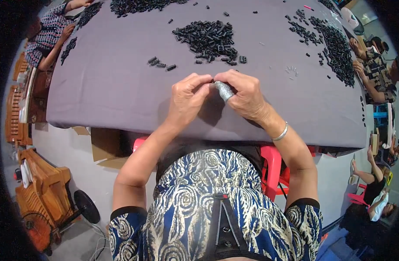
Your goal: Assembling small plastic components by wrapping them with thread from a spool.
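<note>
My left hand (185, 99) and my right hand (247, 92) meet above the cloth-covered table (121, 91). Thumbs and forefingers of both are pinched together on a small black piece (213, 81), mostly hidden by the fingertips. A silver-grey wrap (224, 91) covers one digit of my right hand. Beyond the hands lies a heap of small black plastic parts (208, 39). Several loose black parts (154, 61) rest on the cloth just left of that heap.
More black parts (338, 56) are heaped on the right, where another person's hands (358, 67) rest at the table edge. Another pile (138, 5) lies at the far side. A person (51, 32) works at the left. Tiny clear pieces (291, 71) lie right of my hands.
</note>
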`<state>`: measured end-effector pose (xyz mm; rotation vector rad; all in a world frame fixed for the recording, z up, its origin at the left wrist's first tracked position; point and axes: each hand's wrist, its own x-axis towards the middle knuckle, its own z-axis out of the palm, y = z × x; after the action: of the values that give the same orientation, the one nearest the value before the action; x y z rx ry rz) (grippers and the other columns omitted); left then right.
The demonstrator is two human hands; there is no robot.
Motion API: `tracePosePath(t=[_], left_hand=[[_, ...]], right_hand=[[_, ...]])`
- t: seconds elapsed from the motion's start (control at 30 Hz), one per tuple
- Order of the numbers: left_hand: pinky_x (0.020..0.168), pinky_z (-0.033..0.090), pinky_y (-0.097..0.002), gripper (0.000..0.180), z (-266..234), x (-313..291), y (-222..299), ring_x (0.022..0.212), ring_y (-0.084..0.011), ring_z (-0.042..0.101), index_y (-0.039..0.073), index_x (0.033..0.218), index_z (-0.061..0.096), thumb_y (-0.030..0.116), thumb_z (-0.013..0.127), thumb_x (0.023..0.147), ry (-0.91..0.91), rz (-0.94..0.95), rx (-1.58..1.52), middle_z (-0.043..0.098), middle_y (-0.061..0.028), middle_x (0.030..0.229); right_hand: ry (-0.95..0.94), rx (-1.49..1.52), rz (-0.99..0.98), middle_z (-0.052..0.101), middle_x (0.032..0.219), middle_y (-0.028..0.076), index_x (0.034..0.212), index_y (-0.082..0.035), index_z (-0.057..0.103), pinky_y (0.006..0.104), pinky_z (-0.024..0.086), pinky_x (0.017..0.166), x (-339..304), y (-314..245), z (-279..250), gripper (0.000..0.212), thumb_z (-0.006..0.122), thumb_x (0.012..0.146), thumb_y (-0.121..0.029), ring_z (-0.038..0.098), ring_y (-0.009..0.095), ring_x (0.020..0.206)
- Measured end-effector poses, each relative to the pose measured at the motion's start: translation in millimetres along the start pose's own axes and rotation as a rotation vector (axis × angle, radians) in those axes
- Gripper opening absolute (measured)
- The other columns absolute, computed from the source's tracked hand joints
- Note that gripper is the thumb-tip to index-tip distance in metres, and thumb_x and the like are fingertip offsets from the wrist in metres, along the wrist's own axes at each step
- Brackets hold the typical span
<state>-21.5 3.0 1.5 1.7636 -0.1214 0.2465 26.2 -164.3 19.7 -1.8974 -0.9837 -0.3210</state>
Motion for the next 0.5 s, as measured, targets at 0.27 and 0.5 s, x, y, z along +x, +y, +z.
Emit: tracePosePath(t=[0.27,0.5], left_hand=[[0.062,0.049,-0.0206,0.015,-16,12,6,0.073,-0.0092,0.062,-0.002,0.099,0.065,0.005,0.061,0.086,0.109,-0.109,-0.087,0.059,-0.0022,0.083],[0.059,0.047,-0.0193,0.017,-31,18,-1,0.071,-0.0068,0.059,0.0,0.103,0.065,0.005,0.061,0.087,0.16,-0.077,-0.139,0.062,-0.0024,0.081]], right_hand=[[0.257,0.261,0.575,0.063,0.076,0.0,0.093,-0.003,0.065,0.021,0.046,0.053,11,23,-39,0.016,0.053,0.083,0.002,0.056,0.005,0.065],[0.347,0.296,0.673,0.063,0.077,0.001,0.093,-0.004,0.065,0.0192,0.041,0.048,10,54,-63,0.011,0.057,0.084,-0.003,0.05,0.003,0.06]])
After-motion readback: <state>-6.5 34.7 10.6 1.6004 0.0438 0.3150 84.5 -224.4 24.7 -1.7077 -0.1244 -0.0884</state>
